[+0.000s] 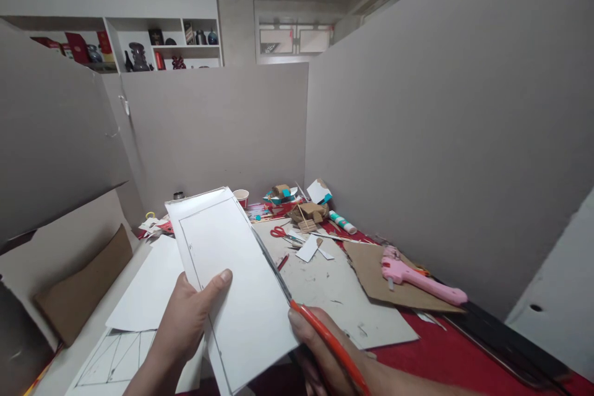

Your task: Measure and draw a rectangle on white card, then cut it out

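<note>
My left hand (188,318) grips a white sheet of card (241,278) by its left side, the thumb lying flat on its face. Dark lines drawn on the card run parallel to its edges. In my right hand (329,340) is a pair of scissors (320,328) with orange-red handles. Their dark blades lie along the card's right edge, and I cannot tell how far apart they are. The right fingers are partly hidden below the card and handle.
A pink glue gun (424,283) rests on brown cardboard (371,272) at right. Red-handled scissors (278,232), paper scraps (309,249) and a paper cup (241,197) lie farther back. Grey partitions (213,130) enclose the table. At left are a drawn sheet (95,365) and leaning cardboard (88,284).
</note>
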Demonstrator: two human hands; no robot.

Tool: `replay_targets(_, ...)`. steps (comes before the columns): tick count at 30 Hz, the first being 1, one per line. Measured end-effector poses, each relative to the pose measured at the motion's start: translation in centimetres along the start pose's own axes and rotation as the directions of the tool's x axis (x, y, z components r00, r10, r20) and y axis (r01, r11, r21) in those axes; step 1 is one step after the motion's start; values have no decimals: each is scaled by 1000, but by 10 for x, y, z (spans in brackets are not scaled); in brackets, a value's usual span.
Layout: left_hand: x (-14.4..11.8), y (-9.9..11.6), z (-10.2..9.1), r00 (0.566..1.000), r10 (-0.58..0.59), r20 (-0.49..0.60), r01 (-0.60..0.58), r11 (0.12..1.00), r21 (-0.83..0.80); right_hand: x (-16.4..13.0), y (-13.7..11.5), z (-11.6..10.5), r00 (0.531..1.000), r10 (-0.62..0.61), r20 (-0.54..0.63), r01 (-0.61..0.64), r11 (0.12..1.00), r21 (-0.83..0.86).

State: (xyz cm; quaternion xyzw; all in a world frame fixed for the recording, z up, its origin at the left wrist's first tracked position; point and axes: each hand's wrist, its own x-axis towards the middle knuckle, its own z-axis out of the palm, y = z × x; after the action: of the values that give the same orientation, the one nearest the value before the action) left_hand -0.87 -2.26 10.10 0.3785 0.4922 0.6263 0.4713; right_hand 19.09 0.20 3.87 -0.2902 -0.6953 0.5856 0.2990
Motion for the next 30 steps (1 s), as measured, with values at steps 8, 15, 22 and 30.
replay_targets(8,0,14,-8,1000,-4,-16,4,1000,-25,5,17,1,1000,14,12,-16,995,96)
replay_targets(15,7,18,-15,994,-9,-106,7,1000,-15,7,25,-8,992,-33,125,33,999,2)
replay_targets(22,9,8,-12,996,-36,-81,36,999,-1,-2,-7,-12,994,-47,102,57,993,-102)
replay_targets(30,10,6,-12,998,-31,-62,31,1000,-3,-7,-16,-6,998,46,46,-42,995,-86)
